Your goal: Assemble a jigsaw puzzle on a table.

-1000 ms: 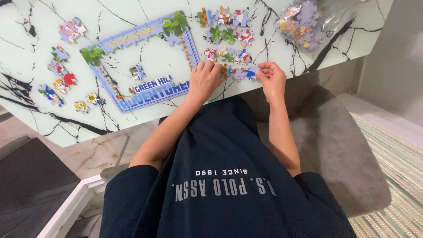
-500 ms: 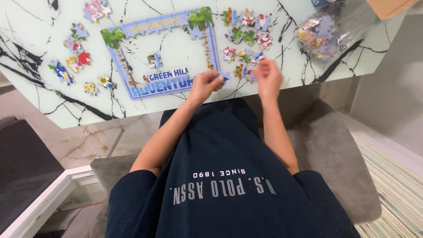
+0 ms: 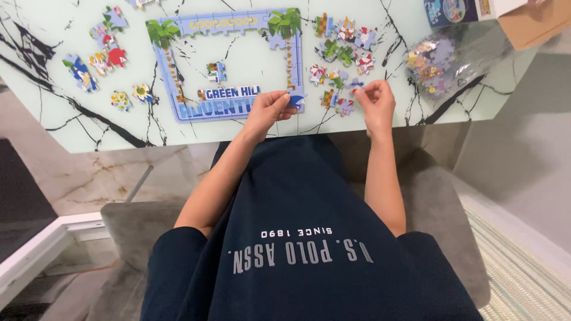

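Observation:
A partly built jigsaw frame (image 3: 172, 71) with a blue border and palm trees lies on the white marble table (image 3: 250, 128). My left hand (image 3: 270, 110) rests at the frame's lower right corner and pinches a blue puzzle piece (image 3: 295, 100). My right hand (image 3: 373, 102) sits just right of it, fingertips on a small loose piece (image 3: 355, 85). Several loose colourful pieces (image 3: 342, 44) lie between and above the two hands.
More loose pieces (image 3: 98, 56) lie left of the frame. A clear bag of pieces (image 3: 437, 56) sits at the right, beside a puzzle box (image 3: 452, 10) and a brown carton (image 3: 535, 24). I sit on a grey chair (image 3: 440, 202).
The view has shifted, so the table appears lower and more to the right. My left hand now holds a blue piece at the frame's corner; my hands have moved slightly apart.

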